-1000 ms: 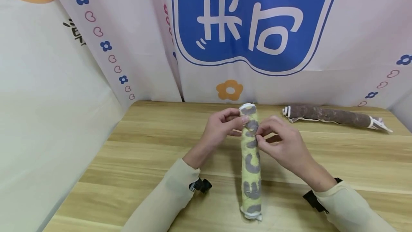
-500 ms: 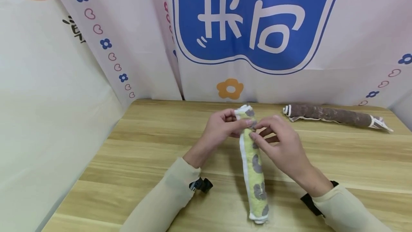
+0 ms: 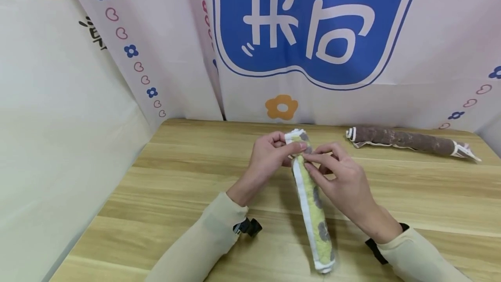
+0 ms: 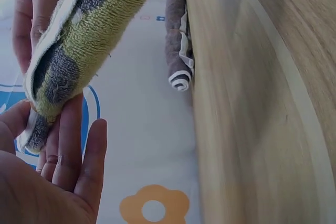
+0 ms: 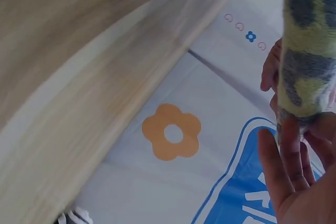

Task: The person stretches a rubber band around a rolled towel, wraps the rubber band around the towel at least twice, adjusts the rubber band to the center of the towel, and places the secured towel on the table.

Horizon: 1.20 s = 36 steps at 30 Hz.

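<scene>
A yellow-and-grey towel (image 3: 313, 212), rolled into a long tube with a white edge strip along its left side, slants between the two hands. My left hand (image 3: 268, 156) grips it near its far end, thumb across the top and fingers behind. Just below, my right hand (image 3: 346, 182) pinches the roll from the right with thumb and forefinger. In the left wrist view the towel (image 4: 105, 30) bends sharply where the left hand (image 4: 58, 171) holds its end. The right wrist view shows the right hand (image 5: 310, 182) against the roll; part of its grip is hidden.
A brown rolled towel (image 3: 405, 139) with white edging lies at the table's back right. The wooden table (image 3: 164, 195) meets a printed cloth backdrop (image 3: 250, 99) at its far edge. A white cloth (image 3: 58, 142) hangs on the left.
The roll has turned about its length, bringing the white edge strip into view, and its near end has swung right. Both hands stay near its far end; the right fingers have shifted slightly left.
</scene>
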Tool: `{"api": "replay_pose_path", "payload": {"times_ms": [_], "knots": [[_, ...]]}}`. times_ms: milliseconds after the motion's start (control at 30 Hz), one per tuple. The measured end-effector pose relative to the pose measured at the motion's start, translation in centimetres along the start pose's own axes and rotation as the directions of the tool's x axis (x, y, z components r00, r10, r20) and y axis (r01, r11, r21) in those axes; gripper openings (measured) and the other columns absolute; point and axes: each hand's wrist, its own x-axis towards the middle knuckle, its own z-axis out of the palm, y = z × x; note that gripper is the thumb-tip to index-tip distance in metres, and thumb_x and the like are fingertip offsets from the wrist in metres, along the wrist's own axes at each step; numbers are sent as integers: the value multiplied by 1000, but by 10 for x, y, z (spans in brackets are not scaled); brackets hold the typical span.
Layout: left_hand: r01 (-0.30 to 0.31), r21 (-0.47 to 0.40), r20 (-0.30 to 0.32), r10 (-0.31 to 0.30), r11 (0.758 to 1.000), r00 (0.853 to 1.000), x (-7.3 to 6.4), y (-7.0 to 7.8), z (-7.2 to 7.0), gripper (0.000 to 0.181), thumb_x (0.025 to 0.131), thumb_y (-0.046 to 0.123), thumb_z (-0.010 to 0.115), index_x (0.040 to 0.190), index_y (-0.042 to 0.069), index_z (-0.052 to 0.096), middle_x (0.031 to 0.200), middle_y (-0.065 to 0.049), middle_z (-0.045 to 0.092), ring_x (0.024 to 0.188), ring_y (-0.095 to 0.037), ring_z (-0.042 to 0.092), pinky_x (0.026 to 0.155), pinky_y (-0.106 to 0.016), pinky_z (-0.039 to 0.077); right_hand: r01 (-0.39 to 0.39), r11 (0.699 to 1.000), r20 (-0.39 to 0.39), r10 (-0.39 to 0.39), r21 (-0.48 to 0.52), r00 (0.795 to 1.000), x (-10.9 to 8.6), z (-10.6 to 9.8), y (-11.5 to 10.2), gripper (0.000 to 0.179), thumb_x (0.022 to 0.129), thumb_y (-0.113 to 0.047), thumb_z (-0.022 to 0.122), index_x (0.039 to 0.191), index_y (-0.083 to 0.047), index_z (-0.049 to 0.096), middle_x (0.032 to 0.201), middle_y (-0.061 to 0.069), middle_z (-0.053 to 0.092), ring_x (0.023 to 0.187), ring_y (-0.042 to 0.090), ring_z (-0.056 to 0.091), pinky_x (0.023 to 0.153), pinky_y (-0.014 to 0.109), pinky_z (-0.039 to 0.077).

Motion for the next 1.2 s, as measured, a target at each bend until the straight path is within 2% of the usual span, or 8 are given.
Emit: {"api": "replay_pose_path", "payload": {"times_ms": [67, 200, 267, 367, 500, 667, 1033, 1200], "knots": [[-28, 23, -5, 29, 999, 1000, -1, 1, 1, 26, 88, 22, 89, 89, 7, 67, 85, -7, 76, 66, -16, 69, 69, -34, 62, -61, 997, 14, 60, 43, 998, 0, 0, -2, 29, 82, 13, 83, 106, -3, 78, 107, 8, 65, 70, 10, 65, 64, 17, 56], [-97, 89, -8, 98, 991, 995, -5, 5, 4, 23, 88, 18, 88, 89, 6, 67, 81, -4, 75, 65, -13, 67, 68, -39, 63, -183, 977, 60, 177, 108, 982, 1, -2, -5, 29, 83, 17, 80, 100, -6, 74, 107, 4, 62, 71, 8, 63, 65, 17, 57], [-119, 121, -10, 121, 985, 993, -7, 6, 5, 23, 87, 17, 88, 88, 7, 67, 79, -3, 74, 64, -12, 66, 67, -39, 62, -201, 973, 79, 193, 113, 978, 2, -3, -5, 29, 82, 17, 79, 96, -8, 72, 105, 2, 61, 71, 9, 62, 64, 18, 57], [-142, 168, -16, 147, 975, 989, -9, 6, 7, 24, 87, 17, 88, 86, 7, 66, 75, -1, 73, 61, -12, 64, 60, -32, 58, -182, 979, 98, 173, 92, 980, 2, -3, -3, 30, 80, 16, 76, 91, -12, 69, 100, 0, 60, 69, 9, 60, 62, 19, 56], [-155, 217, -34, 166, 964, 986, -9, 4, 8, 25, 87, 18, 88, 85, 8, 66, 72, 0, 71, 57, -11, 60, 51, -22, 45, -139, 989, 131, 131, 55, 983, 1, -3, 1, 30, 77, 12, 73, 87, -15, 66, 91, -2, 57, 67, 8, 56, 59, 18, 52], [-152, 233, -72, 173, 960, 982, -6, 2, 5, 25, 87, 20, 88, 86, 8, 66, 71, 1, 69, 56, -7, 56, 48, -21, 40, -103, 989, 186, 82, 105, 979, -1, 0, 5, 31, 77, 11, 73, 88, -17, 66, 83, -4, 55, 68, 7, 52, 57, 16, 46], [-144, 191, -125, 170, 971, 978, 3, -1, -1, 28, 88, 21, 88, 88, 7, 63, 74, -2, 72, 57, -11, 64, 49, -21, 48, -40, 975, 250, -17, 219, 968, -6, 3, 8, 30, 80, 11, 68, 92, -16, 65, 85, -6, 55, 70, 9, 55, 58, 19, 51], [-193, 159, -90, 208, 968, 974, 4, -4, -5, 27, 90, 21, 87, 93, 6, 65, 79, -3, 74, 60, -15, 68, 54, -26, 55, -38, 983, 188, 4, 178, 982, -5, 2, 9, 28, 80, 12, 69, 94, -13, 68, 90, -3, 58, 72, 9, 58, 61, 18, 54]]}}
